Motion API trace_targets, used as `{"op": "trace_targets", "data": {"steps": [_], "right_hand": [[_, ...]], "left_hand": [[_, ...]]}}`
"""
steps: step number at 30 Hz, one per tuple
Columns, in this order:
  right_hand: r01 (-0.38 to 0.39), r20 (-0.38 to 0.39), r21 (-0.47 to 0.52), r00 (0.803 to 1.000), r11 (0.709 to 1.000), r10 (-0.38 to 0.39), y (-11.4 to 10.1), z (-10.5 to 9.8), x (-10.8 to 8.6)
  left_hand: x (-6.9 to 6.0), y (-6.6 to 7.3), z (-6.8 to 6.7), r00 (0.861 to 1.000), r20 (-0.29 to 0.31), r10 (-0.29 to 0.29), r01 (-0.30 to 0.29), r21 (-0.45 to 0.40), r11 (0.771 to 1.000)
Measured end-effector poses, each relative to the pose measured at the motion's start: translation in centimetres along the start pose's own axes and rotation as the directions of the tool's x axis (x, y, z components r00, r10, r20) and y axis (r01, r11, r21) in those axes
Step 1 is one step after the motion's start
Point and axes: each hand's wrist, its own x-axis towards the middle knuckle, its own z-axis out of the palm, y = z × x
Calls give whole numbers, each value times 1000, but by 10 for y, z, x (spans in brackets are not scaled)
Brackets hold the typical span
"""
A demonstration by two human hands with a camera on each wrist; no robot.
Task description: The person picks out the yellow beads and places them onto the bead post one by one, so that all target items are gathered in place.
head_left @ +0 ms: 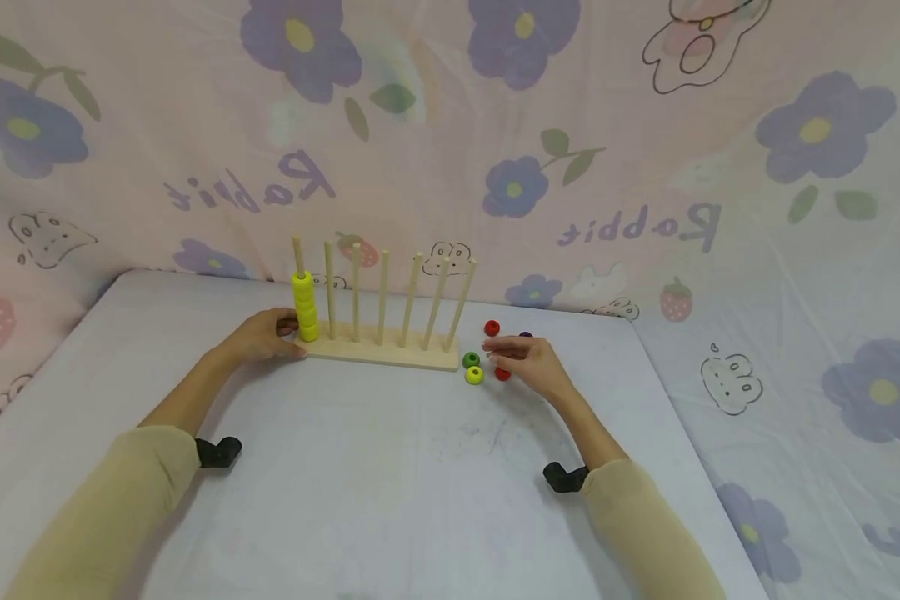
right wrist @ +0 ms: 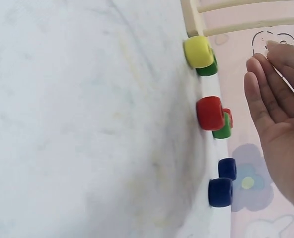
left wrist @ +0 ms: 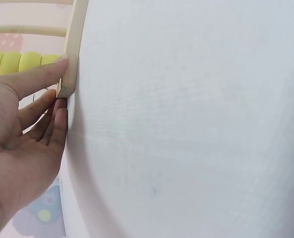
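A wooden peg rack (head_left: 381, 354) stands on the white table, several upright rods in its flat base. Yellow beads (head_left: 305, 307) are stacked on its leftmost rod. My left hand (head_left: 264, 335) holds the left end of the base; in the left wrist view the thumb (left wrist: 45, 74) lies on one face, with fingertips around the end. To the right of the rack, my right hand (head_left: 528, 363) hovers over loose beads with its fingers extended and nothing in them. Near it lie a yellow bead (head_left: 474, 375), a green bead (head_left: 471, 359) and a red bead (head_left: 492, 327).
In the right wrist view, another red bead (right wrist: 210, 113) sits in front of a green one, and two dark blue beads (right wrist: 220, 192) lie farther along. A patterned cloth (head_left: 420, 125) hangs behind the table, close to the rack. Black wrist mounts (head_left: 220, 452) stick out from both sleeves.
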Motion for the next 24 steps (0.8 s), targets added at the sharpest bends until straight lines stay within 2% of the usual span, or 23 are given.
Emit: {"op": "trace_targets", "data": {"steps": [7, 15, 24], "right_hand": [[-81, 49, -7, 996, 997, 81, 11, 6, -4], [-86, 36, -72, 995, 994, 89, 16, 14, -12], [-85, 32, -104, 996, 991, 89, 17, 20, -14]], "left_hand": [[-3, 0, 1, 1000, -5, 22, -22, -9, 1000], [-6, -3, 3, 1000, 5, 21, -21, 2, 1000], [-5, -1, 3, 998, -6, 58, -58, -2, 998]]}}
